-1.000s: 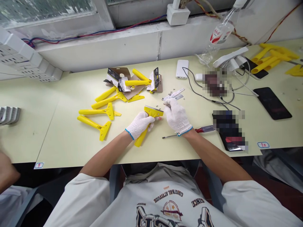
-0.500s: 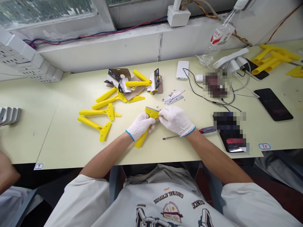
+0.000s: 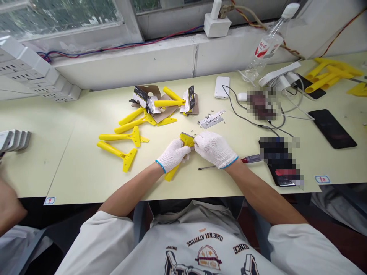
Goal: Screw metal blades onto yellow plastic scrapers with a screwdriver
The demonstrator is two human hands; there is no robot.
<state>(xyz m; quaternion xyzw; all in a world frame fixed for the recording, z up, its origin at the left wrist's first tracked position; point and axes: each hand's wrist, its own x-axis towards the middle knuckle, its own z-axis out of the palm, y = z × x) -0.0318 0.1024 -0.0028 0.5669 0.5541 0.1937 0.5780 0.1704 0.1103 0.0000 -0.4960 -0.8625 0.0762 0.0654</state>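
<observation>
On the pale surface (image 3: 86, 183), one yellow scraper (image 3: 187, 139) stands in my left hand (image 3: 172, 156), my right hand (image 3: 215, 149) now at its head.
My right hand has moved in from beside the blades (image 3: 216, 121), so both work on the same piece; the left grasps it, the right's fingers bunch at its edge, but I cannot tell what they grip. To the left, six yellow handles (image 3: 111, 149); beyond, at least two blades; one screwdriver (image 3: 252, 158); loose screws (image 3: 192, 131) too small to count.

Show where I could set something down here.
Left of the yellow scrapers, up to the table seam; also between screwdriver and front edge. Crowded: beyond the right hand, with metal strips; further right, phones and cables.
</observation>
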